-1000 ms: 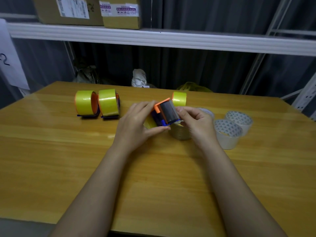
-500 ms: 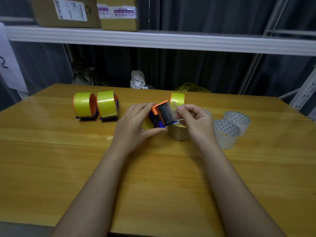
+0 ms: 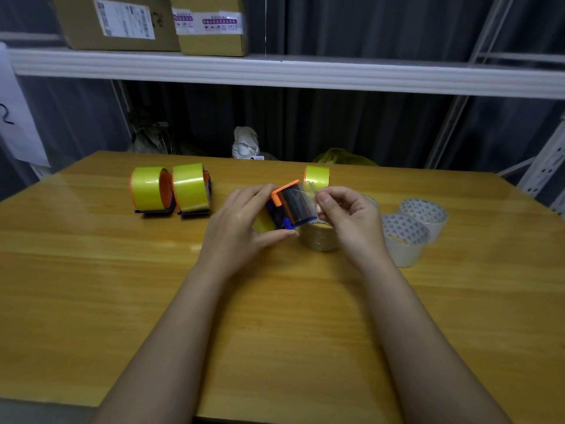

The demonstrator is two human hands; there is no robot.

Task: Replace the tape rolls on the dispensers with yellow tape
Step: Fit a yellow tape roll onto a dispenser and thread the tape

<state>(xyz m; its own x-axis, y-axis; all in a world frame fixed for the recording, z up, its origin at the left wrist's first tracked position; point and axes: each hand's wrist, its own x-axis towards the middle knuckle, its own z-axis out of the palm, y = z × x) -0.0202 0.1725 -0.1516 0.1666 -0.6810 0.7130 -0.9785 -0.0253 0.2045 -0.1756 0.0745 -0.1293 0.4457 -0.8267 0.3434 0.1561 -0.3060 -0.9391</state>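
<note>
Above the table (image 3: 91, 286), your left hand (image 3: 237, 228) grips the orange-and-blue dispenser (image 3: 289, 206) with its yellow roll, while your right hand (image 3: 348, 218) pinches the tape end (image 3: 308, 191) beside it.

Storeroom: cartons (image 3: 122, 22) on metal shelving (image 3: 305, 73).

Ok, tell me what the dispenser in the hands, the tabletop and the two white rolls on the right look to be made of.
Dispenser: likely moulded plastic, glossy orange and blue parts with crisp edges. Tabletop: wood or wood-look laminate, lacquered; grain lines and shiny glare patches show. White rolls: matte white tape, probably paper or cloth-backed, on printed cardboard-looking cores; the backing cannot be told for sure.
</note>
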